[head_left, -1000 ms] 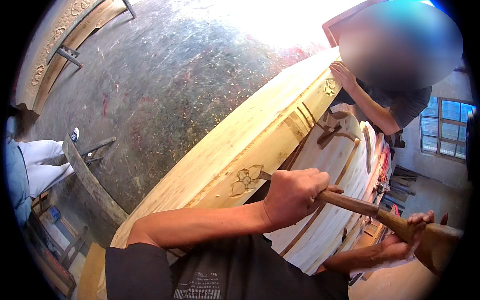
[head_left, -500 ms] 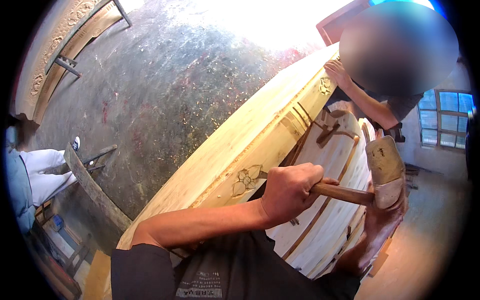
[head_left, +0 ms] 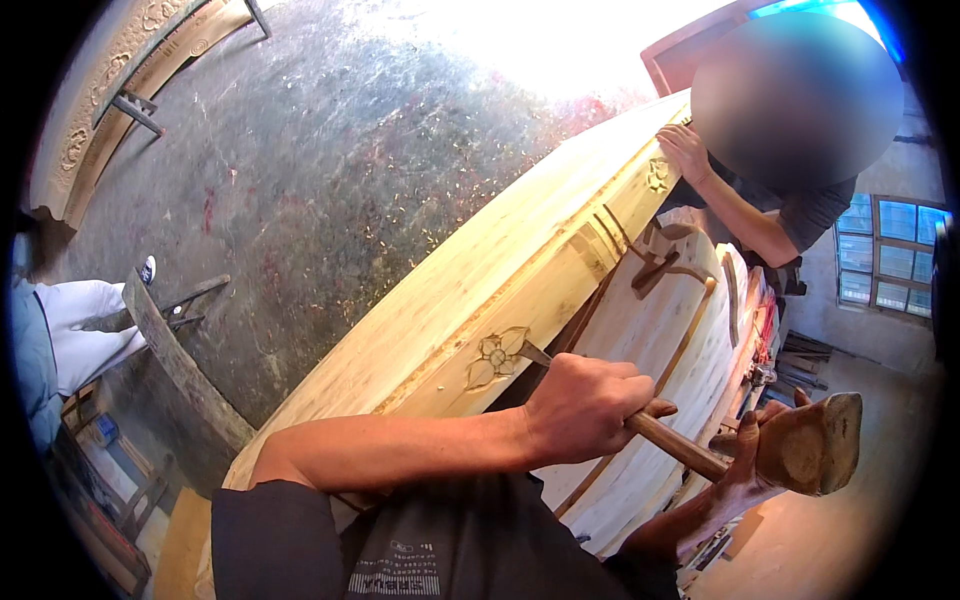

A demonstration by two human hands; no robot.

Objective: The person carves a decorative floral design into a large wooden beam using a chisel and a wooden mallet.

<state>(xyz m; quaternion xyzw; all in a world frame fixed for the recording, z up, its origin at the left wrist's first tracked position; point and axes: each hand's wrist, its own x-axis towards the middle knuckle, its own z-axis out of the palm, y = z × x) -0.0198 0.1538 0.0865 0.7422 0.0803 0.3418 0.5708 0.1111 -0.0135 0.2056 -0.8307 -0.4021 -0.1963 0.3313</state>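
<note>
My left hand (head_left: 585,402) is closed in a fist around a chisel, its wooden handle (head_left: 682,447) sticking out toward the lower right. The metal chisel blade (head_left: 535,353) points at a carved flower (head_left: 497,358) on the side of a long, pale wooden beam (head_left: 440,330). At the lower right, my right hand (head_left: 752,455) grips a wooden mallet (head_left: 815,447) with a thick, worn head. The mallet head is beyond the butt of the chisel handle. Fingers partly hide the mallet's grip.
Across the beam a person's hand (head_left: 684,150) rests on its far end, near another carved flower (head_left: 656,176). Curved pale boards (head_left: 650,330) lie to the right of the beam. On the left are a curved wooden plank (head_left: 180,365) and another person's white trousers (head_left: 85,330).
The mallet has swung right and down, away from the chisel handle's end, and my right hand now shows. The chisel handle slants lower. My left hand has dropped slightly.
</note>
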